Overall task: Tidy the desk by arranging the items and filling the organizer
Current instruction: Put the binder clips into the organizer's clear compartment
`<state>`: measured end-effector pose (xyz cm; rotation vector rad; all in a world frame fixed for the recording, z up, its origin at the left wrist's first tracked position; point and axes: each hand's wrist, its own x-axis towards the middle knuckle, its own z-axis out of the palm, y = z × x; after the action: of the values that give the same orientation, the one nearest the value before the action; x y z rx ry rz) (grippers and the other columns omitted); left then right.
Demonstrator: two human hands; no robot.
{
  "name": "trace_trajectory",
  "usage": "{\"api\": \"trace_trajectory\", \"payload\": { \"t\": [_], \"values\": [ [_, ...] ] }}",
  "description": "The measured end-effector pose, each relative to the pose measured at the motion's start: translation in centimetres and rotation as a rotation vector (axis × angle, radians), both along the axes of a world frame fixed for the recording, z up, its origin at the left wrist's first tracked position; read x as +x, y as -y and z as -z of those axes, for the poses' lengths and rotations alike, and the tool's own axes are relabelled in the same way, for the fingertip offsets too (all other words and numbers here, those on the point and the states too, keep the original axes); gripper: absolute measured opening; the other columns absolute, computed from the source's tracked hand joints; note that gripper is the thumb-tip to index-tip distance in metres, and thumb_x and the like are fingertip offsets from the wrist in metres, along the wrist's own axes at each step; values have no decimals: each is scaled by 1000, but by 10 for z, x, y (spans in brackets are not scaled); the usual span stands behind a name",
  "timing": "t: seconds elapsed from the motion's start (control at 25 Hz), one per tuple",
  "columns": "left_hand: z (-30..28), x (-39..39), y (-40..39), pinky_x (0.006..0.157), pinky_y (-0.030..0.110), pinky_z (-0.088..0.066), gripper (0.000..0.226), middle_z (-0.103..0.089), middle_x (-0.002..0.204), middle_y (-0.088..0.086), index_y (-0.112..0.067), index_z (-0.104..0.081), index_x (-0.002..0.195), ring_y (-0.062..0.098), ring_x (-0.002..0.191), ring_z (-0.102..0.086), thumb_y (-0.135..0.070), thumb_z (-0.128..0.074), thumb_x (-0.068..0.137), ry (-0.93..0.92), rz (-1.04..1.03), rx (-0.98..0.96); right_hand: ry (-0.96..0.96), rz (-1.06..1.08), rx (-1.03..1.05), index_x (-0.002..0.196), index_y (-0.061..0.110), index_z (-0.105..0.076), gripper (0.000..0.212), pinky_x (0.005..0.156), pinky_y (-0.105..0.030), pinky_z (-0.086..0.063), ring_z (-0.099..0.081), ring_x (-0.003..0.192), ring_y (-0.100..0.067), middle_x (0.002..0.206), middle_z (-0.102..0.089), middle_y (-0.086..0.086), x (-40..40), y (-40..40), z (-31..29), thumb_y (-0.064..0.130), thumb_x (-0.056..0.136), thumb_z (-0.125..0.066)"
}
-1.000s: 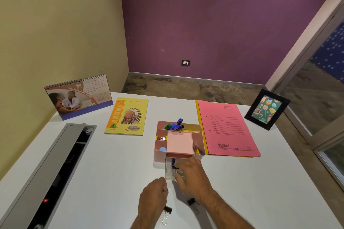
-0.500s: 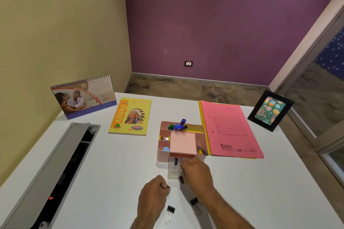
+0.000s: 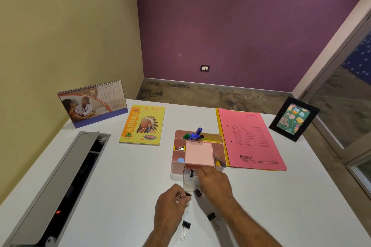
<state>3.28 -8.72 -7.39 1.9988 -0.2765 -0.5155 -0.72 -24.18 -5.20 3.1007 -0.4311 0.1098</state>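
With one binder clip (image 3: 187, 194) pinched in the left hand (image 3: 170, 209) and another (image 3: 197, 193) gripped by the right hand (image 3: 215, 183) near the desk's front edge, each should be dropped squarely into the organizer's (image 3: 197, 151) open clear drawer (image 3: 188, 181).

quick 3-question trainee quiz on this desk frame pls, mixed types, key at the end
1. True or false: the pink folder lies to the left of the pink organizer.
2. Multiple choice: what does the left hand pinch? A) a pen B) a black binder clip C) a sticky note
3. Fill in: the organizer's clear drawer is pulled ____, and the right hand is at it.

Key: 1 false, the folder is on the organizer's right; the yellow notebook is on its left. 2 B. 3 open; the right hand's grip is hidden from this view. Two more binder clips lie loose on the desk near the wrists.
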Motion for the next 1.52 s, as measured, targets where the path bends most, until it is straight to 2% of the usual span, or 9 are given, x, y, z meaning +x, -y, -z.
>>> {"api": "trace_trajectory", "payload": {
  "t": [0.2, 0.4, 0.56, 0.68, 0.88, 1.08, 1.2, 1.32, 1.52],
  "values": [
    [-2, 2, -1, 53, 9, -44, 26, -69, 69, -10, -22, -56, 66, 0, 67, -64, -16, -79, 76, 12, 7, -21, -58, 29, -30, 77, 18, -74, 54, 38, -29, -51, -66, 54, -15, 67, -70, 1, 1, 0, 4, 20, 28, -97],
    [-1, 6, -1, 54, 10, -45, 25, -69, 67, -9, -19, -58, 66, 3, 62, -63, -9, -78, 76, -7, -16, -89, -37, 36, 69, 109, 16, -69, 25, 77, -35, -55, -66, 96, -23, 106, -71, -4, 0, 0, 4, 14, 84, -66],
    [-1, 9, 2, 61, 28, -57, 30, -70, 71, -6, -22, -58, 65, 14, 71, -65, 0, -76, 75, -52, -43, -159, 309, 141, 509, 95, 26, -75, 17, 67, -20, -53, -66, 77, -2, 91, -74, 14, -7, -5, 5, 30, 81, -65],
    [-4, 10, 5, 64, 28, -56, 30, -66, 68, -6, -22, -59, 65, 14, 70, -62, 2, -75, 75, -16, -46, -200, 313, 208, 889, 98, 26, -76, 29, 69, -16, -53, -67, 78, 0, 88, -73, 18, -15, -13, 3, 39, 72, -70],
    [-8, 10, 7, 63, 14, -49, 28, -68, 72, -7, -16, -60, 68, 9, 72, -63, 7, -74, 75, -21, -4, -255, 315, 232, 998, 89, 34, -77, 26, 71, -21, -55, -68, 77, -5, 83, -73, 20, -21, -13, 1, 12, 76, -73],
    [-7, 10, 8, 66, 19, -53, 29, -71, 80, -7, -23, -64, 79, 14, 79, -67, 2, -78, 72, -67, 10, -306, 334, 261, 1048, 70, 41, -73, 38, 71, -30, -59, -68, 73, -11, 77, -73, 11, -25, -8, -10, 4, 76, -77],
    [-5, 8, 7, 67, 29, -59, 34, -70, 85, -9, -28, -61, 90, 8, 79, -67, -16, -85, 70, -74, 5, -241, 426, 279, 992, 76, 32, -75, 29, 71, -24, -58, -69, 75, -8, 76, -73, 11, -24, -1, -14, 3, 74, -79],
    [4, 6, -3, 67, 22, -52, 38, -63, 86, -18, -39, -51, 94, 0, 76, -62, -48, -78, 70, 58, 180, 112, 441, 169, 693, 84, 20, -78, 16, 74, -17, -56, -67, 78, -4, 84, -73, 14, -21, 9, -12, 6, 77, -75],
    [13, -4, -15, 68, 29, -41, 53, -58, 92, -13, -32, -49, 98, 14, 82, -54, -61, -64, 56, 253, 533, 546, 45, 66, 344, 96, 15, -72, 15, 80, -19, -49, -63, 92, -15, 102, -71, 0, -7, 10, -10, 11, 86, -62]
  ]
}}
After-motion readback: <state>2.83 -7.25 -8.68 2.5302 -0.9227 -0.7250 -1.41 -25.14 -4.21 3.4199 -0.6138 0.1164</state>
